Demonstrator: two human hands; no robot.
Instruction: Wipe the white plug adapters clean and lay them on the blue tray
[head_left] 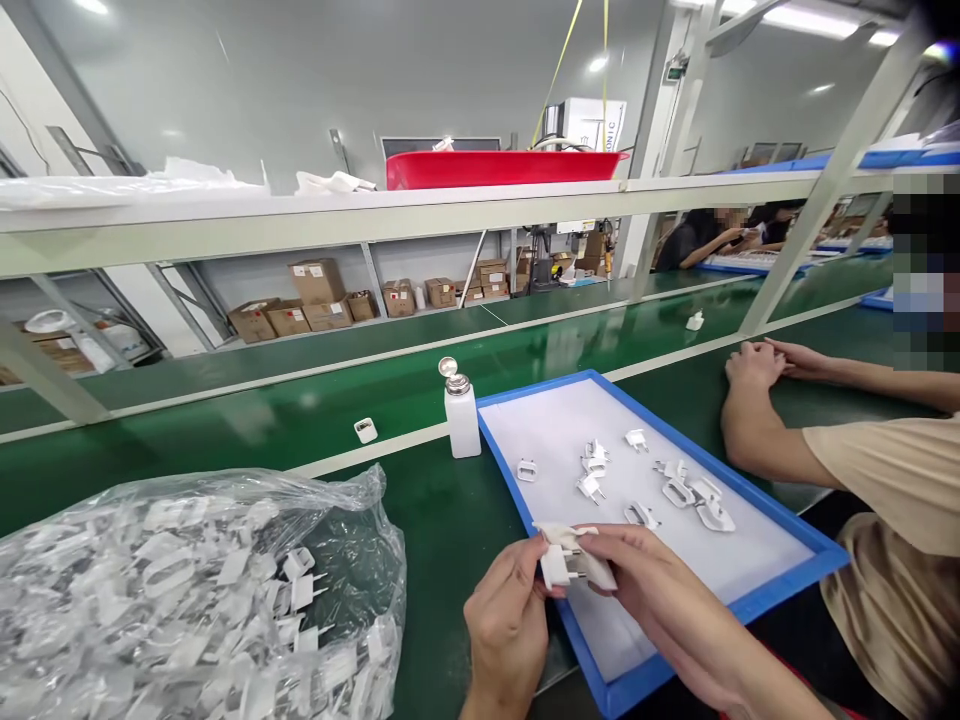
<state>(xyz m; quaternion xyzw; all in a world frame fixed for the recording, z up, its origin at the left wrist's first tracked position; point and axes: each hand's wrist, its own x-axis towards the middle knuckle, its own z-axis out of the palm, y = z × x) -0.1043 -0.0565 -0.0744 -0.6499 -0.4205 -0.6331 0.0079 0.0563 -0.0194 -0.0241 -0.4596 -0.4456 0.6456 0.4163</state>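
Between the fingers of my left hand (510, 610) is a white plug adapter (555, 568) with two metal pins pointing right. My right hand (637, 565) pinches a white cloth (596, 570) against the adapter. Both hands are over the near left edge of a blue-framed tray (540, 440) with a white base. Several loose white plug pieces (592, 487) lie on it, some with pins showing. To the left, a clear plastic bag (337, 510) is heaped with many similar white plug pieces (172, 575).
A white dispenser bottle (463, 425), its metal lid flipped up, stands by the tray's far left corner. Single white pieces (365, 430) lie on the green belt (247, 430). A co-worker's arms (765, 400) rest at the right. A shelf with a red bin (502, 170) crosses overhead.
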